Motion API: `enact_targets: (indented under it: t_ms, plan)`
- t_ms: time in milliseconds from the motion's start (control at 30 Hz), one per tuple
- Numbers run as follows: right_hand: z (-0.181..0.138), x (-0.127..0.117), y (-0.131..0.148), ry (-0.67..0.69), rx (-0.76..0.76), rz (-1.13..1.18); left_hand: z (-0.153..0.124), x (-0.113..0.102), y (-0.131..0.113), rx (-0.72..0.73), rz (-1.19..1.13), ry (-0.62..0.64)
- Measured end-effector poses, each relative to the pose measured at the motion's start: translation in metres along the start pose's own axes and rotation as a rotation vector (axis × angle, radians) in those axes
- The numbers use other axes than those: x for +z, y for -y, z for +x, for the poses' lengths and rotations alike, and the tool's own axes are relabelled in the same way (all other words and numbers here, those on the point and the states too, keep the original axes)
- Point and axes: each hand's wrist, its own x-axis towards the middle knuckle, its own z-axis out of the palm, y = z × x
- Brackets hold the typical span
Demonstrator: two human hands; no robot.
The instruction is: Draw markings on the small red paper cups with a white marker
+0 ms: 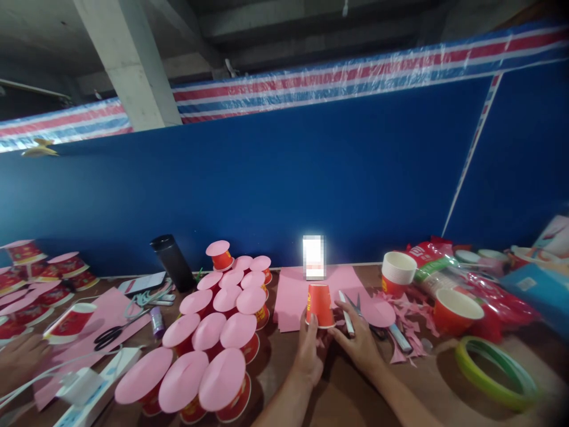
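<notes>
An orange-red paper cup (320, 303) stands upside down, its rim low, with the fingers of my left hand (310, 354) closed around its left side. My right hand (361, 344) pinches a slim white pen-like stick (346, 313), and its thumb reaches toward the cup's rim at the right. Whether that thumb touches the rim I cannot tell. Just beyond the right fingers lie scissors (357, 303), partly hidden by the hand, and a pink paper disc (380, 311). Behind the cup is a stack of pink paper sheets (291, 290).
Left are several upturned cups topped with pink discs (231, 331). A black tumbler (172, 264), power strip (102, 382) and another person's hand (22, 363) lie farther left. Rightward are stacked cups (399, 271), pink scraps (415, 317), a cup (457, 313) and tape rolls (471, 379).
</notes>
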Motion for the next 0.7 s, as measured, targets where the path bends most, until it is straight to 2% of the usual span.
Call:
enact_targets:
  t_ms: [333, 500, 700]
  plan:
    - [0.0011, 0.0012, -0.0066, -0.033, -0.025, -0.032, -0.0001, -0.0044, 0.002, 0.024, 0.005, 0.001]
    - [0.0007, 0.0003, -0.0057, -0.042, -0.008, -0.013, 0.0046, -0.0076, 0.0019, -0.022, -0.073, -0.023]
    - [0.0012, -0.0006, 0.0005, -0.081, -0.016, 0.016, 0.0077, -0.0075, -0.0016, -0.003, -0.059, -0.137]
